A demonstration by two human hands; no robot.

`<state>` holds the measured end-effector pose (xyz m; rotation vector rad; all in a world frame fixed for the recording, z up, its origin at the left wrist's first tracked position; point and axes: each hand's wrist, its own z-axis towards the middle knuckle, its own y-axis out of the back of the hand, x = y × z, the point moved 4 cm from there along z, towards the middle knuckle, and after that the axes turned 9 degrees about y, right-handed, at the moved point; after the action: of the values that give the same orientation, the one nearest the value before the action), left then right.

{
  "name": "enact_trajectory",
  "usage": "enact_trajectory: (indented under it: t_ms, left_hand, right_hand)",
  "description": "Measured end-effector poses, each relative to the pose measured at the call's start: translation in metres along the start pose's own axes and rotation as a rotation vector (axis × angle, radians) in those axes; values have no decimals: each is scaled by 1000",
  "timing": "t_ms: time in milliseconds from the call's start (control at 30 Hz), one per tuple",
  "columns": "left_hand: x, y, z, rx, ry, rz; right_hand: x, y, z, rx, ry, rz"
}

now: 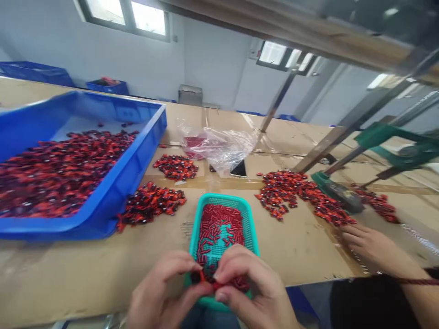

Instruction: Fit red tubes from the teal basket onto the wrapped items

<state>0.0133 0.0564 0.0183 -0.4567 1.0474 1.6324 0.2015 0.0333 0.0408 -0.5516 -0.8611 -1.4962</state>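
In the head view, the left hand (164, 288) and the right hand (255, 283) met over the near end of the green basket (222, 196), thumbs and fingertips pinching a small red-and-black part (202, 274); blur hid whether it was one piece or two. The step in hand seemed to be close fingertip work on that part, and the next move called for a steady pinch from both sides. Red pins (219, 219) lay in the basket.

On the cardboard-covered table (103, 274), a blue tray (133, 160) of similar pieces stood to the left, with loose heaps (152, 201) beside it. Beyond lay a plastic bag (226, 146) and a phone (239, 169). A co-worker's hand (373, 246) rested at the right, near a green hand press (401, 144). Windows (149, 20) broke the pale wall (216, 59).
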Motion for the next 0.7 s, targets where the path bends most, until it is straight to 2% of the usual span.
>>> enact_trajectory:
  t_ms: [67, 167, 367, 500, 600, 700]
  left_hand:
    - [-15, 0, 5, 4, -65, -16]
    - [-24, 3, -1, 17, -146, 13]
    - [-39, 6, -20, -32, -276, 235]
    - [-47, 0, -16, -57, -276, 277]
    - [-44, -3, -15, -53, -210, 239]
    - [-41, -2, -19, -27, -207, 206]
  right_hand:
    - [6, -2, 2, 16, 102, -61]
    - [11, -5, 4, 55, 179, -129]
    - [9, -10, 4, 96, 169, -138]
    - [6, -11, 1, 80, 107, -31]
    - [6, -11, -3, 45, 85, -11]
    - [8, -11, -5, 20, 84, -12]
